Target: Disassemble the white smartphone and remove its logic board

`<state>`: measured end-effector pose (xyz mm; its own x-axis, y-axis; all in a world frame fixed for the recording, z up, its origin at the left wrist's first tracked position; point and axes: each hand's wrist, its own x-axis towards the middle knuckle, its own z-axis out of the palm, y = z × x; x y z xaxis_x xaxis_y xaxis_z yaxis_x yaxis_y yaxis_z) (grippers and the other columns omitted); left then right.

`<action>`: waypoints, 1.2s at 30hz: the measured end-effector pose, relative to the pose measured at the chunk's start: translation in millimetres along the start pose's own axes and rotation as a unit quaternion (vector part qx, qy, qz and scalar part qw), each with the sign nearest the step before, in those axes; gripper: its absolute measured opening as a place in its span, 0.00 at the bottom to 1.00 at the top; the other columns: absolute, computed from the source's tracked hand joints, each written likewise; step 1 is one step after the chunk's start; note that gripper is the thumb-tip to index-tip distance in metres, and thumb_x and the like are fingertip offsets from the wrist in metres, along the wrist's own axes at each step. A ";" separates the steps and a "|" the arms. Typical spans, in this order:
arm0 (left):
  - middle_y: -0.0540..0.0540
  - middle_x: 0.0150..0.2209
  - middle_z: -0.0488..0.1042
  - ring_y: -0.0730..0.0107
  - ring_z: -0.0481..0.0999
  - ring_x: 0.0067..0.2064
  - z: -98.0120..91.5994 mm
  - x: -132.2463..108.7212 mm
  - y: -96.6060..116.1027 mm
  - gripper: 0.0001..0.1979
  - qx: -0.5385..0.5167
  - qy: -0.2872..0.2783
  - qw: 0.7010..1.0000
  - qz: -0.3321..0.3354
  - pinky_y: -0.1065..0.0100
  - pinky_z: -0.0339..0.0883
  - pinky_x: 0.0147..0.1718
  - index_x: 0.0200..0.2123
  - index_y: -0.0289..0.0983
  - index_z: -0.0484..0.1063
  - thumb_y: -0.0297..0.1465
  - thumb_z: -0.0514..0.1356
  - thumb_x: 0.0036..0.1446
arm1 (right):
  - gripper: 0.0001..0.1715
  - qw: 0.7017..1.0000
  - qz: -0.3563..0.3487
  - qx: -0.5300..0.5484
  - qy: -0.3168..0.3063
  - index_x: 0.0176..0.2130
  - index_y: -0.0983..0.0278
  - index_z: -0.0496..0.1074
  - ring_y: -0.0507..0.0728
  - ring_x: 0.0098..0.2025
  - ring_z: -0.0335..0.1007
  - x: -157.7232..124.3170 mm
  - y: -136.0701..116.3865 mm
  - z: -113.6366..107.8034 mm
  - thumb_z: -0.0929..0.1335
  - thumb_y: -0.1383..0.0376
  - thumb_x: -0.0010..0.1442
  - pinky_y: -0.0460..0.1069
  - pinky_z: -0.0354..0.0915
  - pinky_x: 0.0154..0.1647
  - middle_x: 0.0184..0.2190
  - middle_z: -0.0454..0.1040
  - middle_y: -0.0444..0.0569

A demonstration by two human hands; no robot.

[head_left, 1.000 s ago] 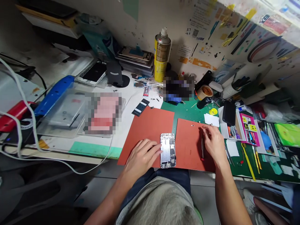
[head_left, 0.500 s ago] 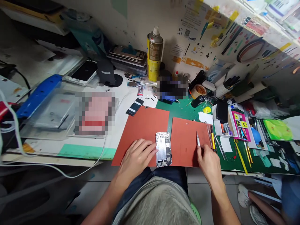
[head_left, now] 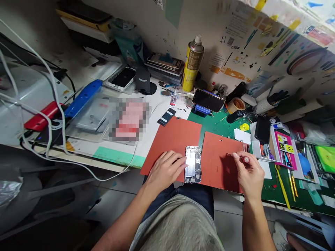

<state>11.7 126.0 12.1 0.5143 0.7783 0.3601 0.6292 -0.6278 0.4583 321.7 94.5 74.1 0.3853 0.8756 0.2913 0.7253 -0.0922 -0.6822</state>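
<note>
An opened smartphone (head_left: 192, 166) lies on the reddish-brown mat (head_left: 180, 134), its inner parts and shiny silver area facing up. My left hand (head_left: 167, 168) rests flat beside it, fingers stretched out, the fingertips touching the phone's left edge. Over the right-hand mat (head_left: 213, 153), my right hand (head_left: 250, 170) pinches a thin screwdriver (head_left: 245, 159) with a red end cap. Its slim shaft points left, away from the phone's surface, and the grip is partly hidden by my fingers.
A phone (head_left: 208, 100) leans on a blue stand at the back, near a yellow spray can (head_left: 193, 62). Tool trays (head_left: 264, 148) and a yellow tool (head_left: 282, 186) lie at right. White cables (head_left: 56, 104) hang at left; a dark flat piece (head_left: 166, 116) lies behind the mat.
My right hand has lifted and turned, and the tool in it now points left with a red end showing. My left hand stays at the phone. The head view has shifted left.
</note>
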 end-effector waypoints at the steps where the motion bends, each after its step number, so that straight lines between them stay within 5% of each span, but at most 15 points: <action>1: 0.43 0.44 0.80 0.59 0.75 0.45 0.4 -0.4 -0.2 0.09 0.001 -0.002 1.000 -0.001 0.57 0.67 0.44 0.53 0.40 0.76 0.32 0.60 0.74 | 0.22 1.000 -0.001 -0.008 -0.009 0.39 0.60 0.79 0.60 0.40 0.75 3.0 1.5 3.1 0.69 0.45 0.72 0.53 0.68 0.41 0.39 0.79 0.52; 5: 0.43 0.44 0.80 0.59 0.74 0.44 0.9 -0.9 -0.1 0.09 -0.002 -0.003 1.000 -0.001 0.57 0.67 0.44 0.53 0.40 0.76 0.32 0.59 0.74 | 0.24 0.999 0.009 -0.006 -0.047 0.39 0.59 0.75 0.58 0.37 0.74 9.2 -9.0 10.7 0.62 0.47 0.77 0.52 0.66 0.41 0.38 0.79 0.50; 10: 0.43 0.45 0.79 0.58 0.74 0.45 -1.1 0.2 1.4 0.10 0.003 -0.006 1.000 0.002 0.57 0.66 0.44 0.54 0.39 0.76 0.33 0.59 0.74 | 0.13 0.960 -0.054 0.051 -0.272 0.41 0.59 0.77 0.56 0.34 0.70 7.4 -44.5 42.0 0.69 0.54 0.73 0.50 0.65 0.36 0.33 0.75 0.45; 13: 0.43 0.44 0.79 0.58 0.73 0.45 -2.0 0.4 1.7 0.10 0.005 -0.012 1.000 0.002 0.56 0.66 0.45 0.54 0.38 0.75 0.33 0.59 0.74 | 0.08 0.936 -0.085 0.054 -0.338 0.40 0.59 0.78 0.57 0.37 0.73 9.7 -53.1 70.7 0.69 0.61 0.71 0.51 0.67 0.40 0.37 0.76 0.47; 19: 0.43 0.44 0.79 0.57 0.74 0.46 -3.8 0.9 1.9 0.09 -0.007 -0.012 1.000 -0.007 0.56 0.65 0.45 0.53 0.39 0.76 0.33 0.60 0.74 | 0.08 0.928 -0.123 0.047 -0.349 0.39 0.59 0.77 0.58 0.40 0.75 19.2 -51.4 98.6 0.68 0.67 0.70 0.51 0.68 0.42 0.39 0.77 0.49; 36: 0.44 0.45 0.79 0.58 0.73 0.45 -4.2 1.7 1.3 0.10 0.006 -0.001 1.000 0.004 0.56 0.66 0.44 0.52 0.37 0.75 0.34 0.59 0.75 | 0.11 0.929 -0.150 0.014 -0.338 0.35 0.60 0.75 0.57 0.37 0.73 18.8 -55.4 104.3 0.68 0.70 0.70 0.49 0.66 0.39 0.37 0.75 0.48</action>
<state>10.9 126.6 16.8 0.5207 0.7733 0.3618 0.6319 -0.6340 0.4458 229.3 165.5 47.5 -0.2857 0.9583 -0.0100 0.7231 0.2087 -0.6585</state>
